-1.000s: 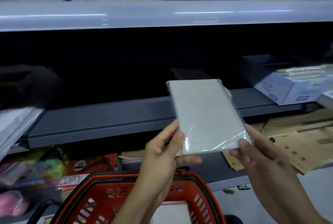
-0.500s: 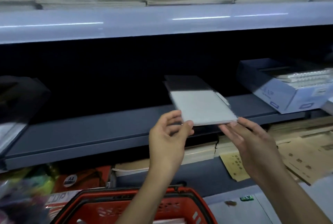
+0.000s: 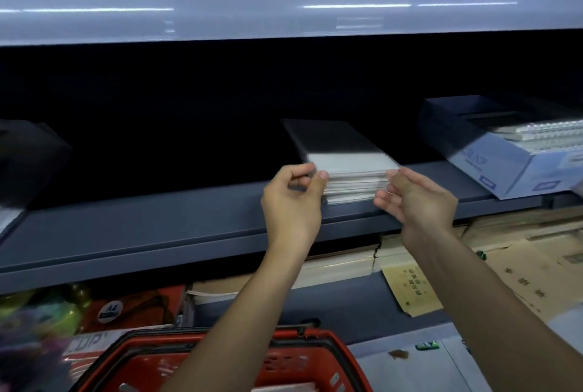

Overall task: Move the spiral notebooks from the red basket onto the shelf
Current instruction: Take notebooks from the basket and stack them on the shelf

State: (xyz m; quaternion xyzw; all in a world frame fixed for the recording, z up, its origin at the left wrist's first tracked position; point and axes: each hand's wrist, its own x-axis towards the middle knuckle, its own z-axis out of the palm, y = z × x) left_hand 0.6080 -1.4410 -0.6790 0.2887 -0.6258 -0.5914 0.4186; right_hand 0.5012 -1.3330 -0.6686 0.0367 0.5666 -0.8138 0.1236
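While both hands flank it, notebook stack (image 3: 350,171) sits at shelf (image 3: 157,234) edge.

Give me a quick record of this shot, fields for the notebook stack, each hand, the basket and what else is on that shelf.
stack: pile of notebooks lying flat on the grey shelf
left hand: fingers curled at the pile's left front corner
right hand: fingers straight, at the pile's right front edge
basket: red basket below, near the bottom edge
also on shelf: blue box to the right, holding spiral-bound books
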